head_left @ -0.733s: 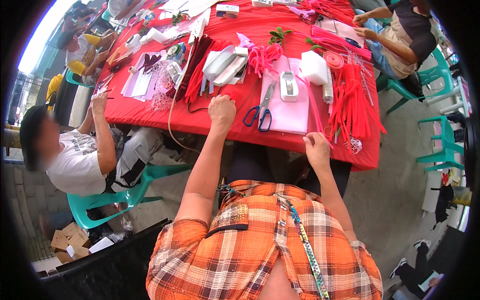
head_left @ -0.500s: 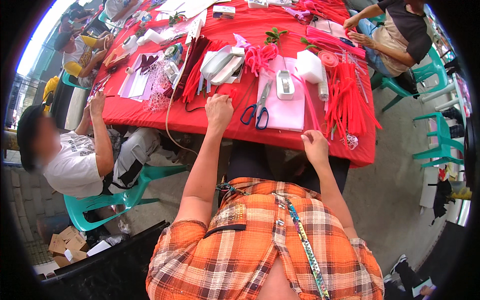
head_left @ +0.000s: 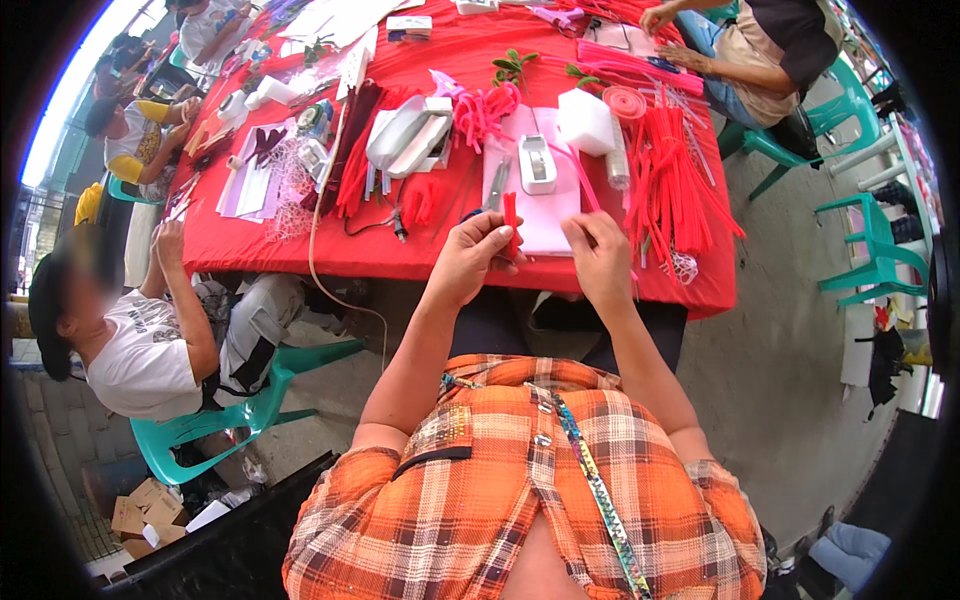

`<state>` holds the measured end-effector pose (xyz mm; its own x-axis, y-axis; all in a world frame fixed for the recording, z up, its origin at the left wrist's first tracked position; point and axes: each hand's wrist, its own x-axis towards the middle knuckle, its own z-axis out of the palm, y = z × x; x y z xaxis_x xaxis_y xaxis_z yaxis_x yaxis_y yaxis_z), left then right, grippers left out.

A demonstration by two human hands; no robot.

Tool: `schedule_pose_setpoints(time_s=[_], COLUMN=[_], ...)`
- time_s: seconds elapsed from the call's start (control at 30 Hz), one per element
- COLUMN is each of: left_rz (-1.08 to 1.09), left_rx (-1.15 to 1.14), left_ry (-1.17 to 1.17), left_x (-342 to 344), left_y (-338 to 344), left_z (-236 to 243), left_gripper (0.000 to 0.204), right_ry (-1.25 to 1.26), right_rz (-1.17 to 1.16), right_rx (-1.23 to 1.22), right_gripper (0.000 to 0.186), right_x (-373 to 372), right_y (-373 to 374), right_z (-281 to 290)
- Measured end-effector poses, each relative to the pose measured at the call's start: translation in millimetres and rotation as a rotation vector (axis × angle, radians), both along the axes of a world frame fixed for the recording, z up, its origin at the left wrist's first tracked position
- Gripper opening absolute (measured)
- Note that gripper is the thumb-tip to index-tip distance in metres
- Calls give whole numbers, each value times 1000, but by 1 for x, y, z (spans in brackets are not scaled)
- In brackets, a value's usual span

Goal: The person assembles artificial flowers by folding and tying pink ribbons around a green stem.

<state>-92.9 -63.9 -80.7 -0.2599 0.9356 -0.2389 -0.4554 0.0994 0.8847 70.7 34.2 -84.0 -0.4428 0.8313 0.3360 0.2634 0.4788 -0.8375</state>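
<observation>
My left hand (head_left: 474, 262) pinches a short bundle of fuzzy red pipe cleaner pieces (head_left: 510, 218) upright over the table's near edge. My right hand (head_left: 602, 262) is just to its right, fingers curled together; what they hold, if anything, is hidden. Scissors (head_left: 497, 184) lie beyond my left hand, their handles mostly covered by it. A white tape dispenser (head_left: 537, 166) rests on a pale pink sheet (head_left: 548, 232) between and beyond my hands. Left of them lies a small pile of short red pieces (head_left: 421, 203), beside a dark-tipped object (head_left: 399, 226) on a cord.
A bundle of long red pipe cleaners (head_left: 672, 190) lies at right, near a white foam block (head_left: 588, 122). A grey-white case (head_left: 409, 137) sits at left of centre on the red tablecloth (head_left: 270, 256). A pale cord (head_left: 316, 222) hangs off the edge. Seated people work around.
My left hand has left the spot by the small red pile and come right, now with the red pieces. My right hand has moved left and slightly up, closer to it.
</observation>
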Motion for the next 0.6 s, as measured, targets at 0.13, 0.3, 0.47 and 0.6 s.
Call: schedule_pose_setpoints(time_s=[0.13, 0.3, 0.47, 0.6], left_rz=[-90, 51, 311, 310], left_rx=[-2, -26, 26, 57], left_ry=[9, 48, -67, -20], left_x=[16, 21, 21, 23], left_y=[0, -3, -2, -1], left_z=[-1, -7, -18, -17], left_gripper=[21, 23, 26, 28], right_ry=[323, 514, 520, 348], right_rz=[280, 246, 177, 277], right_rx=[-713, -997, -944, -740], right_gripper=[17, 14, 12, 15], right_x=[-20, -15, -8, -2], right_y=[5, 3, -10, -14], right_z=[-3, -7, -17, -28])
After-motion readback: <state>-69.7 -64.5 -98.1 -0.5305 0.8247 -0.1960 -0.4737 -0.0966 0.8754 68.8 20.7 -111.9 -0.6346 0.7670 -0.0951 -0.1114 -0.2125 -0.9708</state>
